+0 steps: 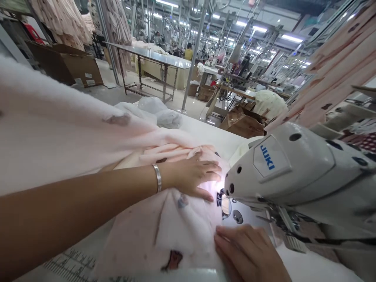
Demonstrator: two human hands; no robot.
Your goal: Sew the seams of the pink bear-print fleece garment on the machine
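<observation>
Hall: we see a large factory floor running far back, crowded with workstations and people seated at a distance.
Light: we count rows of bright tube lamps (289,38) under the ceiling.
Floor: we see it pale, smooth and shiny (117,94).
Long table: a metal-framed table (152,56) stands across the aisle, with cloth piled at its far end.
Pillar: a slim grey post (194,55) rises beside it.
Boxes: we note a brown cardboard box (70,64) at left and more open cartons (243,123) at centre right.
Hanging cloth: pale pink garments (63,19) hang at upper left.
</observation>
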